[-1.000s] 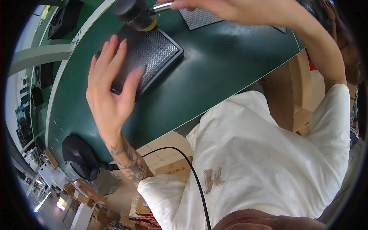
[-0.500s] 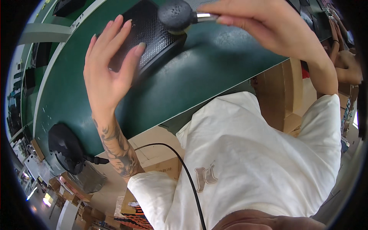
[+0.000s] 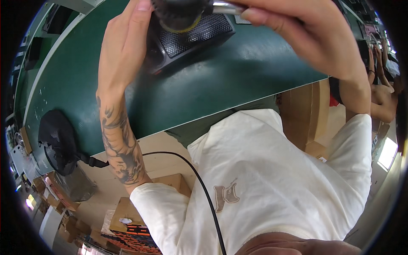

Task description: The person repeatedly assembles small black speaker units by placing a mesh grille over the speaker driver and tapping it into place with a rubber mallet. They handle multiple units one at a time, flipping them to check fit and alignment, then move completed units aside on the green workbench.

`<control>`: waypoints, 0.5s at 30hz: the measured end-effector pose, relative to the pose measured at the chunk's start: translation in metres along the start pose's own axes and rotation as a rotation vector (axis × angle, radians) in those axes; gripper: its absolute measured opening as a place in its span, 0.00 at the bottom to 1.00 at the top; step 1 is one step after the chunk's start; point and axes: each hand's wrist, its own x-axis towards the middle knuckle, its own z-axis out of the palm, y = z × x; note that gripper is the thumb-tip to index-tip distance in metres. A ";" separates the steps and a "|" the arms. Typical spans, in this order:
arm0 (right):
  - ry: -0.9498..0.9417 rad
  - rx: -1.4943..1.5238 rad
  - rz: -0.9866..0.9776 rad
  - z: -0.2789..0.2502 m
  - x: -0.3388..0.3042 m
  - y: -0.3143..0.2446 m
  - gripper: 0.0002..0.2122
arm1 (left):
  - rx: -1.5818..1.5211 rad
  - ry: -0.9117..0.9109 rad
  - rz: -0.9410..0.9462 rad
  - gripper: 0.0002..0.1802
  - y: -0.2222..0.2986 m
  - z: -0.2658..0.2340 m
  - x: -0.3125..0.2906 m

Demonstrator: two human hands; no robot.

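Observation:
A black box with a dimpled, mesh-like top panel (image 3: 196, 37) lies on the green bench at the top of the head view, its far part cut off. My right hand (image 3: 293, 27) is closed around the silver shaft of a tool with a round black head (image 3: 176, 15), yellow along its lower rim. The head is over the box; whether it touches the panel I cannot tell. Beside the box's left end is my left hand (image 3: 125, 42), its thumb tip close to the tool's head and its other fingers mostly beyond the upper edge.
Along the green bench (image 3: 238, 72) runs a pale front edge. A black mesh-covered object (image 3: 57, 138) is at its left corner. A black cable (image 3: 193, 168) passes before my shirt. Cardboard boxes (image 3: 146, 204) stand below at left, and another person's arm (image 3: 382, 102) shows at far right.
The round black head has shifted left and nearer the upper edge. My left hand has moved up from lying spread across the box. More of the box's near left end now shows.

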 end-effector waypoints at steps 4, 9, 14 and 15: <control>-0.088 0.142 -0.098 0.022 0.008 0.019 0.15 | -0.280 0.038 -0.028 0.28 0.001 -0.006 0.010; -0.045 0.037 -0.130 0.004 0.020 0.028 0.14 | -0.326 -0.072 0.040 0.25 -0.032 -0.010 0.002; 0.149 0.198 0.278 -0.015 0.024 0.027 0.11 | 0.243 0.270 0.443 0.17 -0.009 -0.014 -0.004; 0.140 0.177 0.340 -0.019 0.031 0.023 0.11 | 0.175 0.240 0.540 0.16 -0.003 -0.016 -0.009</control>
